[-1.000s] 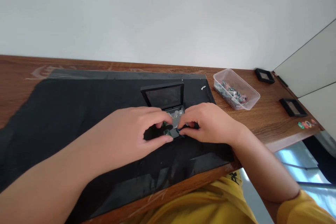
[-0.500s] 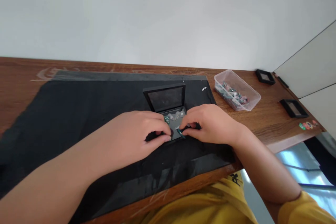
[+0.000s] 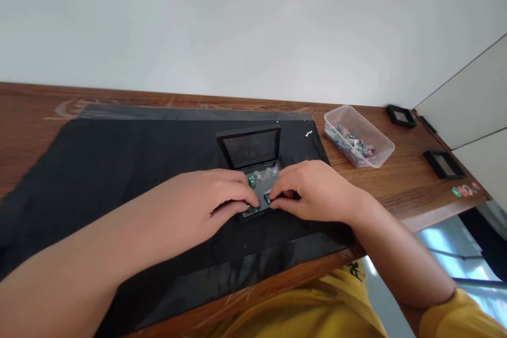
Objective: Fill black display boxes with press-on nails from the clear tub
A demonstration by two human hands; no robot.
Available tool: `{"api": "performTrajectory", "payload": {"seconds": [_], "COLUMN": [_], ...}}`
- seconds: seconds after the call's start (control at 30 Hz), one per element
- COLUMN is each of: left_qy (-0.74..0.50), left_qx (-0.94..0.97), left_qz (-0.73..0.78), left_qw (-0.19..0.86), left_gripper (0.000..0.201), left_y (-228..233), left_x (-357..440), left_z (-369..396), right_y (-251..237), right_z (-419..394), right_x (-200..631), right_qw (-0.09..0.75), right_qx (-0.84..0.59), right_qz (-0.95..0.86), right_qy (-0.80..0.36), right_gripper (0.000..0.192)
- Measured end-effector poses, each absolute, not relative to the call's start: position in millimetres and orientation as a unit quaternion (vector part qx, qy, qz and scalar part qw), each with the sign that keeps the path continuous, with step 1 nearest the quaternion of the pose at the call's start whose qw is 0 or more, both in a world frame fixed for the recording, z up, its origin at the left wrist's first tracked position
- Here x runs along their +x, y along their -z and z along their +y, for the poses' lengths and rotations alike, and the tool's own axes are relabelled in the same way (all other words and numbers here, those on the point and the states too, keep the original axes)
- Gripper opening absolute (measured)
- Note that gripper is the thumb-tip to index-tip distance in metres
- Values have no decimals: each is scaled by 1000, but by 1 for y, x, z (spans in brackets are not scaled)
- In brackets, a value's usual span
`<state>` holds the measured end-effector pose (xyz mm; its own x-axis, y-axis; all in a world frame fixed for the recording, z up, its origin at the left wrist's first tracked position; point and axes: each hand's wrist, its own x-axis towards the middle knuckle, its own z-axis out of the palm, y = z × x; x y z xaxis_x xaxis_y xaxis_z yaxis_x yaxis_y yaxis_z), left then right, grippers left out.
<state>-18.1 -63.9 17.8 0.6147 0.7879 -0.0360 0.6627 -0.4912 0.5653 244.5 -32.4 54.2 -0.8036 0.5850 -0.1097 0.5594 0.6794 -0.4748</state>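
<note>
A small black case (image 3: 242, 165) stands on the dark mat with its windowed lid (image 3: 250, 149) raised. Along the back of its grey inside lie several pale, clear-looking pieces (image 3: 266, 174), and a green piece with light dots (image 3: 252, 181) sits at the left. My left hand (image 3: 225, 195) pinches at the front left corner, its fingertips on a shiny dark green piece (image 3: 251, 210), mostly covered. From the right, my right hand (image 3: 304, 190) reaches over the case, thumb and fingers closed on a small teal piece (image 3: 267, 199) low inside it.
A clear plastic tub (image 3: 380, 140) with several small green, pink and white items stands right of the black mat (image 3: 138, 148). Two black cases (image 3: 401, 115) lie farther right on the wooden table (image 3: 412, 185), near round stickers (image 3: 463, 190). A wall rises behind.
My right hand has lowered the teal piece further into the case and turned it. My left fingertips have shifted slightly, so the dark green piece beneath them shows more.
</note>
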Motion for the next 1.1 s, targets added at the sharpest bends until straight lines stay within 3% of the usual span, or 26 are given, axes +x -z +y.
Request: {"api": "performTrajectory", "payload": {"seconds": [0.47,0.73,1.1], "left_qy": [-165,-187,-194], "left_qx": [878,873,864], "left_qz": [393,401,426], "left_qw": [218,208,186], "left_gripper": [39,15,10], "left_y": [-11,-7,-2], "left_x": [-18,-16,-12], "left_z": [-62,-63,-69], "right_y": [-41,-42,-35], "right_z": [-30,-28,-30], "right_x": [237,244,240], "right_qw": [40,77,79], "right_qx": [-305,-318,-317], "right_qz": [-914,-909,-912], "right_qy": [-264,-260,-247], "right_gripper": [11,8,6]}}
